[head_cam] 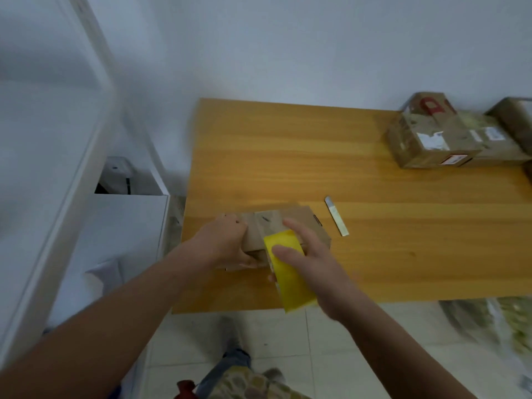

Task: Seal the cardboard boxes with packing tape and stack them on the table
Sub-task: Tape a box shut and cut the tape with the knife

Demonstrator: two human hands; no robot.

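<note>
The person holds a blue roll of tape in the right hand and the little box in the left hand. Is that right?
Not quite. The head view shows the roll of tape is yellow, not blue. The right hand does hold it, and the left hand holds the little box.

Both forearms are bare from the near edge of the view out to the left hand (227,243) and the right hand (308,263), and each wrist is plain. Between the arms, low in the view, one leg is clad in faded blue denim jeans (234,365) with a blurred grey shoe (231,336) at its far end. Just right of the jeans, at the near edge, lies a garment (253,384) patterned in yellowish-brown honeycomb-like cells.
</note>
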